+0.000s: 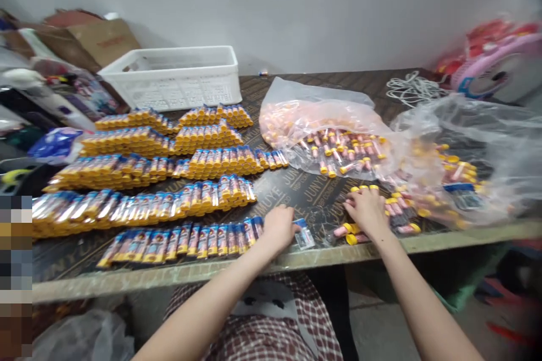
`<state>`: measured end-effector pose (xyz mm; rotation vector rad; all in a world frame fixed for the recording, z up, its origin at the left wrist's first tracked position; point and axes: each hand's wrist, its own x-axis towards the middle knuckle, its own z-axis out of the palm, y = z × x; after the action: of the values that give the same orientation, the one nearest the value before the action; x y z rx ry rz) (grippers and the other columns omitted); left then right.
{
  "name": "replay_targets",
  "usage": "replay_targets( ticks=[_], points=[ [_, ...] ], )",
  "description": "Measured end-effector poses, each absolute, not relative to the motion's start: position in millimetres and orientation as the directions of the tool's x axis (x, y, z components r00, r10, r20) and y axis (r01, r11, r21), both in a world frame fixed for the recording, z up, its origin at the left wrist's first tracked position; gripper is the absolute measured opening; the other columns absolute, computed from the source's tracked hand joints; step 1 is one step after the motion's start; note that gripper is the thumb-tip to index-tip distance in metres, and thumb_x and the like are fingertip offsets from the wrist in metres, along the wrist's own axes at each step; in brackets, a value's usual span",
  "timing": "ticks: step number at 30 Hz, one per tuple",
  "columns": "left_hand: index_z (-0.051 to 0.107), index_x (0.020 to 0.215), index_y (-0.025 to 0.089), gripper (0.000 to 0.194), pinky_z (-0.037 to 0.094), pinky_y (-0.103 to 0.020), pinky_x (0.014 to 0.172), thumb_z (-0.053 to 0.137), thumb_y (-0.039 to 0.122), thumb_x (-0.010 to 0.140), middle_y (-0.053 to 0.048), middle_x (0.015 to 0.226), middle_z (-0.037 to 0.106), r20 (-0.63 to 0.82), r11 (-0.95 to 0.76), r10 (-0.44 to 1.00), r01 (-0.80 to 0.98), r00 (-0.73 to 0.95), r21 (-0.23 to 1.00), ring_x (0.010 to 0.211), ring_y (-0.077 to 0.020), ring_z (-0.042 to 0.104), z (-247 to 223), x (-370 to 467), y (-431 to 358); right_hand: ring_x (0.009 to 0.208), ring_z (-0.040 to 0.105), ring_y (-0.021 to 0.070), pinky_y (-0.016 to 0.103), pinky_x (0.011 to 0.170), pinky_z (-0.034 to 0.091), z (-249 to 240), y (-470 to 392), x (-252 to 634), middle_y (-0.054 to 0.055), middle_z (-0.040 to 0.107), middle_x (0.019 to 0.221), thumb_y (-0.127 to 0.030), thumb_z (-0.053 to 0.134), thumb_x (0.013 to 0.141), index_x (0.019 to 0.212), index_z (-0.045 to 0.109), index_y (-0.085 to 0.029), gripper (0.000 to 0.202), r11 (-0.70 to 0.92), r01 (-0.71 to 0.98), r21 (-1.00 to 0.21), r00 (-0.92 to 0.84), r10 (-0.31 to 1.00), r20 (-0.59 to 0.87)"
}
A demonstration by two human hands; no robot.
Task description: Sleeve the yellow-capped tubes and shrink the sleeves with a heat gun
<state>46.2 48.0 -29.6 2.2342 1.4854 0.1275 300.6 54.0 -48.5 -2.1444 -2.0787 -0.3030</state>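
My left hand (279, 229) is closed at the right end of the front row of wrapped tubes (182, 241), its fingers curled down and mostly hidden. Beside its thumb lies a small clear packet (304, 234) with a blue top edge; whether the thumb pinches it I cannot tell. My right hand (367, 211) curls over pink tubes with yellow caps, and several caps (364, 189) stick out in a line past its fingers. More loose pink tubes (398, 206) lie to its right, and a few yellow-capped ones (345, 231) lie below its palm.
Stacked rows of wrapped tubes (148, 206) fill the table's left side. Behind them stands a white plastic basket (178, 79). A clear bag (322, 124) spills pink tubes at centre; another plastic bag (503, 146) lies right. White cord (412, 89) and a pink fan (499, 70) sit behind.
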Motion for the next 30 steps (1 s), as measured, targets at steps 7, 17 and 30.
replay_targets(
  ticks=[7,17,30],
  points=[
    [0.065,0.079,0.018,0.011,0.044,-0.032,0.071,0.061,0.026,0.074,-0.009,0.087,0.067,-0.179,-0.227,0.914,0.823,0.365,0.52,0.083,-0.0235,0.062,-45.2,57.2,48.9,0.081,0.056,0.0259,0.041,0.071,0.043,-44.7,44.9,289.1,0.009,0.064,0.084,-0.037,0.048,0.083,0.093,0.06,-0.018,0.025,0.093,0.918,-0.386,0.055,0.933,0.356],
    [0.062,0.082,0.021,0.009,0.041,-0.03,0.072,0.055,0.023,0.076,-0.006,0.082,0.066,-0.14,-0.257,0.917,0.821,0.374,0.511,0.081,-0.0201,0.059,-41.9,50.8,42.0,0.081,0.059,0.0214,0.036,0.068,0.051,-27.8,-8.1,228.5,0.007,0.06,0.092,-0.038,0.057,0.081,0.098,0.058,-0.02,0.024,0.068,0.611,-0.789,0.276,0.916,0.292],
    [0.057,0.088,0.019,0.03,0.038,-0.019,0.055,0.06,0.009,0.06,0.005,0.062,0.058,-0.198,0.192,0.971,0.053,0.133,0.98,0.055,-0.0071,0.05,-27.3,56.1,23.0,0.084,0.062,0.0225,0.043,0.08,0.051,-10.4,-41.5,207.8,0.008,0.064,0.099,-0.029,0.064,0.077,0.106,0.064,-0.02,0.03,0.104,0.437,-0.893,0.444,0.839,0.315]
  ],
)
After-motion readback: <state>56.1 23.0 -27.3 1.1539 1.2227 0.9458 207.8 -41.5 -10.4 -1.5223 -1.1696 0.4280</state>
